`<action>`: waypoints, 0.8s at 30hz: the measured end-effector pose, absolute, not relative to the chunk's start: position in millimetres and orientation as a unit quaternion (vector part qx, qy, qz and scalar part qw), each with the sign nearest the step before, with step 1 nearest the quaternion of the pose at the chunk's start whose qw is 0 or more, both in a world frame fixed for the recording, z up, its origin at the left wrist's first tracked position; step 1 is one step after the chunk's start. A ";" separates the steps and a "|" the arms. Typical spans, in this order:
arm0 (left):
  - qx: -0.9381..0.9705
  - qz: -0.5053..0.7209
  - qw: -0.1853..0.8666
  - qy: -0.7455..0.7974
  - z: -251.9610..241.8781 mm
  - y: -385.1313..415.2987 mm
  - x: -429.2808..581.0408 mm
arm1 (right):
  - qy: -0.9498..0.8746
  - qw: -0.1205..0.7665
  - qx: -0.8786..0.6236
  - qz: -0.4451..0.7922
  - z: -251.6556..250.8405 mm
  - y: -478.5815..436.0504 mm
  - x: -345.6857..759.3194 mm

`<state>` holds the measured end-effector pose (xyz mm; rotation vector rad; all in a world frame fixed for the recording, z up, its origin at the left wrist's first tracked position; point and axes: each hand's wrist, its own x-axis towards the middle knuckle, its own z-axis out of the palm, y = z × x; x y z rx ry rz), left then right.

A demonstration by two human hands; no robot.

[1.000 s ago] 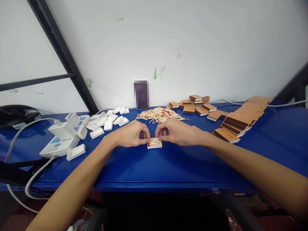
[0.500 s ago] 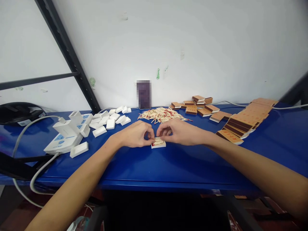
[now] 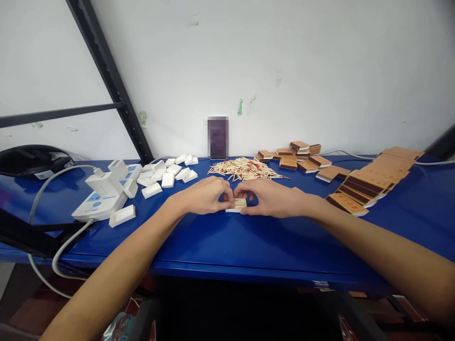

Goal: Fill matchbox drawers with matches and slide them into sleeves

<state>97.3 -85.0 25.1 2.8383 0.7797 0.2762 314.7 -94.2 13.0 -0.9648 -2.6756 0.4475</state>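
Observation:
A small white matchbox tray (image 3: 233, 210) lies on the blue table in front of me, with matches (image 3: 239, 203) lined up inside it. My left hand (image 3: 212, 195) is closed at the tray's left end, its thumb over that end and its fingers curled behind. At the right end, the thumb of my right hand (image 3: 268, 198) presses the near corner while bent fingers reach round the far side. Both hands hide parts of the tray. Just beyond them spreads a loose heap of red-tipped matches (image 3: 245, 168).
Several white trays (image 3: 168, 179) lie to the left, beside a power strip (image 3: 101, 207) with plugs and cables. Orange-brown matchbox sleeves (image 3: 287, 162) are piled at the back right, with a long overlapping row (image 3: 377, 175) farther right. A pixelated dark panel (image 3: 218, 137) leans on the wall.
My right thumb has shifted from over the matches to the tray's near right corner. My left thumb stays at the left end. The whole view has swung slightly left.

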 end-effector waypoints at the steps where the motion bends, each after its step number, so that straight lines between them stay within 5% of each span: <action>1: 0.957 0.095 0.089 0.260 24.6 -84.9 97.7 | -0.921 0.132 -0.334 0.150 12.8 -94.0 314.8; 13: 0.935 0.190 0.091 0.284 13.0 -78.3 102.3 | -0.917 0.178 -0.325 0.148 10.6 -90.8 317.0; 19: 0.871 0.263 -0.041 0.414 10.7 -53.9 81.8 | -0.886 0.299 -0.347 0.074 26.3 -89.6 323.4; 24: 0.870 0.157 -0.071 0.462 -2.9 -39.4 71.8 | -0.885 0.213 -0.412 -0.050 24.5 -84.6 328.0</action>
